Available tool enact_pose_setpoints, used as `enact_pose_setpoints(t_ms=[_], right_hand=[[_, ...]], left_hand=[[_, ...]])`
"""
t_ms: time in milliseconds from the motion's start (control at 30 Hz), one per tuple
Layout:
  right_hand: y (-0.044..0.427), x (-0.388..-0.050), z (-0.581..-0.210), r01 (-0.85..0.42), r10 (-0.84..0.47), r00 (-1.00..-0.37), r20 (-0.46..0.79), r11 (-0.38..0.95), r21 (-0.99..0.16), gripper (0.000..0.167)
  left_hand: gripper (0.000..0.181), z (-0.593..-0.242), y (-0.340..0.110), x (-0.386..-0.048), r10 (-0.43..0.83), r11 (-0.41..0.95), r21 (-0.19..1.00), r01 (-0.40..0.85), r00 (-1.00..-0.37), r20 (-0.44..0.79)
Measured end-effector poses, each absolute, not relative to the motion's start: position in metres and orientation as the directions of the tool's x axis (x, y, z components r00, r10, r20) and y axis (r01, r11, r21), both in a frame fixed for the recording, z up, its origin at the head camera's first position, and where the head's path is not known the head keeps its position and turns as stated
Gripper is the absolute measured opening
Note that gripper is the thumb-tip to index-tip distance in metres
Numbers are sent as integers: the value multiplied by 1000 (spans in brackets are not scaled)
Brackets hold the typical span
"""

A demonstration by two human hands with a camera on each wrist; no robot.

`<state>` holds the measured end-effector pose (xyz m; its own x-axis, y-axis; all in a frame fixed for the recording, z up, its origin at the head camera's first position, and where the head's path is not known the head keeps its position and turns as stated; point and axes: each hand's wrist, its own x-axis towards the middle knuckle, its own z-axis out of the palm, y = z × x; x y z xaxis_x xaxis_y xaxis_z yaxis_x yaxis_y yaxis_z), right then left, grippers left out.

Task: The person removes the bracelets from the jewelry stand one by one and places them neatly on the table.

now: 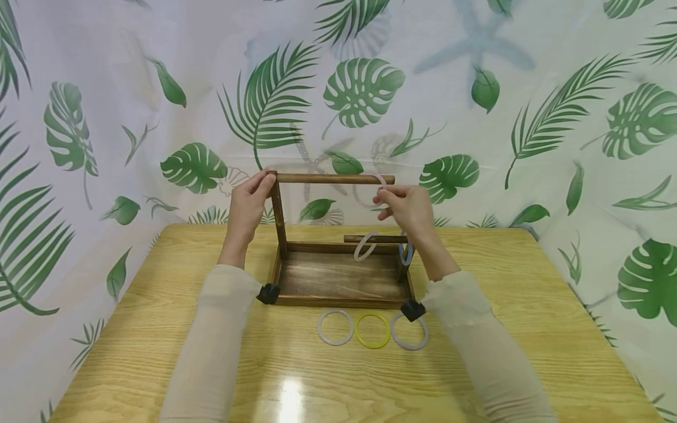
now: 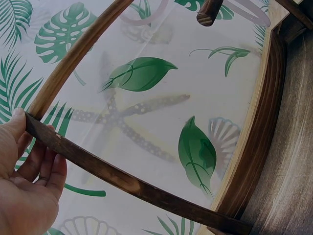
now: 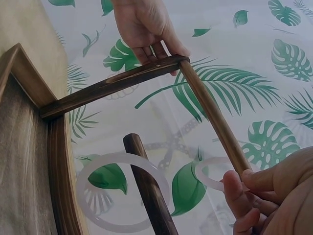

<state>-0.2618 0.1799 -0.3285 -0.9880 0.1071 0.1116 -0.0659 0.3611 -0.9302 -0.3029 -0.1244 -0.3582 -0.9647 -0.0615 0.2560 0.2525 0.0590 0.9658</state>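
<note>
A dark wooden rack [image 1: 344, 302] has a tall post with an upper bar [image 1: 328, 178] and a shorter post with a lower bar [image 1: 383, 239]. At the tall post's top corner, my left hand [image 1: 245, 202] grips the wood between thumb and fingers. My right hand [image 1: 409, 208] is at the upper bar's free end, pinching a pale translucent ring [image 3: 205, 185]. This ring appears to be around the bar near its tip. On the lower bar hang a whitish ring [image 1: 361, 255] and, farther right, a blue ring [image 1: 402, 254], partly hidden by the right wrist.
In front of the rack, a clear whitish ring [image 1: 335, 343], a yellow ring [image 1: 372, 346] and a pale purplish ring [image 1: 409, 348] lie in a row on the wooden table [image 1: 211, 352]. A leaf-patterned cloth [image 1: 201, 123] hangs behind. Black pieces [image 1: 268, 293] sit at both wrists.
</note>
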Motion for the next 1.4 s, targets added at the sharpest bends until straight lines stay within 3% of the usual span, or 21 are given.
enact_pose_setpoints(t_ms=[1400], right_hand=[[221, -254, -330, -48, 186, -975, 125, 373, -927, 33]], left_hand=[[46, -360, -125, -304, -58, 59, 961, 269, -960, 273]])
